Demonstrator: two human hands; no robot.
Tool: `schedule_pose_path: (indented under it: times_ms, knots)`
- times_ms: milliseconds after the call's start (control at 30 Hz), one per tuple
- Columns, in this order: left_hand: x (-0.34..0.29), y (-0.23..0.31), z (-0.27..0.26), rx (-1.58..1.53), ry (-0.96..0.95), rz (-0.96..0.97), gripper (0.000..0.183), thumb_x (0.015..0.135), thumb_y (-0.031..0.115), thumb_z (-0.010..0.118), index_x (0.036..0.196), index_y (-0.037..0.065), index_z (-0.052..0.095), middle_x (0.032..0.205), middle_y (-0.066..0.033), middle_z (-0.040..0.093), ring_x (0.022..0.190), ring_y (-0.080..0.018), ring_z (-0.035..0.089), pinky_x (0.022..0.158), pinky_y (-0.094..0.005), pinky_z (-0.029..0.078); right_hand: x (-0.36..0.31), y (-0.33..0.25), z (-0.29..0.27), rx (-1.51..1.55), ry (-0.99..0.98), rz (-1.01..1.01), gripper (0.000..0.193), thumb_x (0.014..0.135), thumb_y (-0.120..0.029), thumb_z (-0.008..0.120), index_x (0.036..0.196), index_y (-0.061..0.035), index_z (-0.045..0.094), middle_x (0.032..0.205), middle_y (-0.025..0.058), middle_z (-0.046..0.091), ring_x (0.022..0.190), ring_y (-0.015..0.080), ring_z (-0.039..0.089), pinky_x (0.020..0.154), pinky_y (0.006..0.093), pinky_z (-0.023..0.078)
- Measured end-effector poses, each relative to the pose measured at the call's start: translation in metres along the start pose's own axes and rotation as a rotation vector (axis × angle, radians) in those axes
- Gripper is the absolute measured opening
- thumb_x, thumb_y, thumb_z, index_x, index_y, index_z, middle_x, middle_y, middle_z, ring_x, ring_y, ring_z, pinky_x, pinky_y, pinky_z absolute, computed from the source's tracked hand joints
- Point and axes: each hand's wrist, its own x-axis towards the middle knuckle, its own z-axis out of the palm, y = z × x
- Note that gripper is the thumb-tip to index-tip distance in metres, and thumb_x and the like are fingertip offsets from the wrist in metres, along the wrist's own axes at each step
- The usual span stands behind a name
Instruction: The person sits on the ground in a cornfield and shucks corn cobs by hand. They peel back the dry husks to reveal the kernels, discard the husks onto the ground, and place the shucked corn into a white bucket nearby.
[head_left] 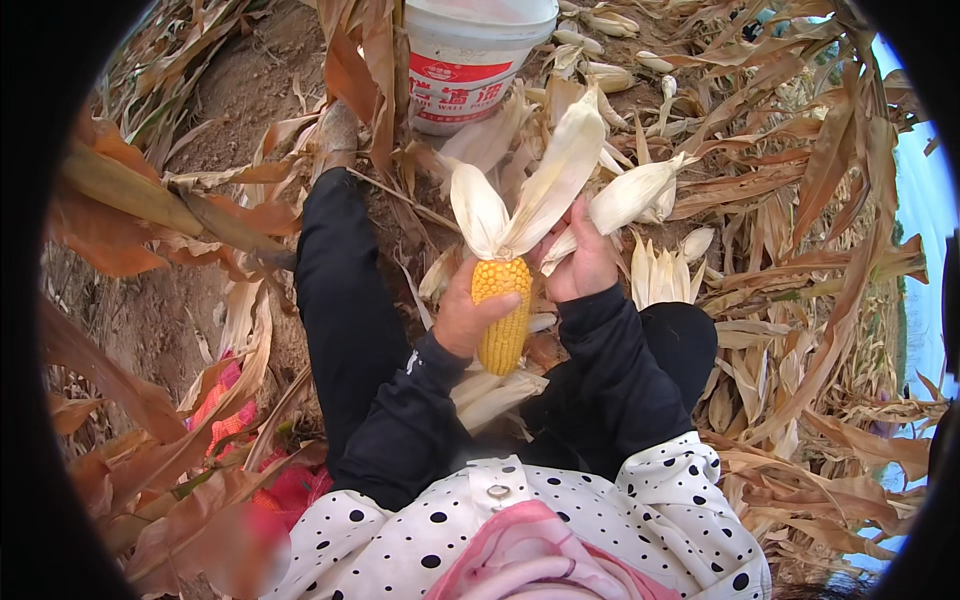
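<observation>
Knobbly yellow corn cob (502, 315) gripped, left hand (465, 315); right hand (585, 262) peeling papery husk (545, 180).

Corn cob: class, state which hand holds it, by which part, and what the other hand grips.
The left hand grips the cob around its middle; the right hand holds the peeled-back husk.

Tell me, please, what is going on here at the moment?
A person sitting on the ground among dry corn leaves is husking a corn cob. The left hand grips the yellow cob around its middle, while the right hand pulls pale husk leaves away from its top. Most kernels are already bare. A white bucket stands just ahead, and more pale husks lie to the right.
</observation>
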Motion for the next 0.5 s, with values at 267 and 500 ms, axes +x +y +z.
schedule_pose_path:
  times_ms: [267, 500]
  knots:
    - [0.006, 0.022, -0.012, -0.034, 0.120, 0.184, 0.053, 0.076, 0.021, 0.066, 0.120, 0.002, 0.042, 0.096, -0.0131, 0.059, 0.081, -0.0222, 0.064, 0.073, -0.0335, 0.054, 0.010, 0.010, -0.060, -1.683, -0.308, 0.348, 0.063, 0.081, -0.041, 0.064, 0.124, 0.0007, 0.043, 0.096, 0.0218, 0.064, 0.087, 0.0337, 0.063, 0.079, 0.0376, 0.050]
    - [-0.001, 0.027, -0.012, 0.085, 0.143, 0.150, 0.054, 0.075, 0.009, 0.068, 0.123, 0.000, 0.046, 0.104, -0.0064, 0.059, 0.089, -0.0139, 0.059, 0.081, -0.0269, 0.048, -0.002, -0.030, -0.033, -1.479, -0.221, 0.229, 0.046, 0.075, -0.035, 0.072, 0.105, -0.0014, 0.062, 0.080, 0.0155, 0.066, 0.074, 0.0236, 0.065, 0.067, 0.0335, 0.050]
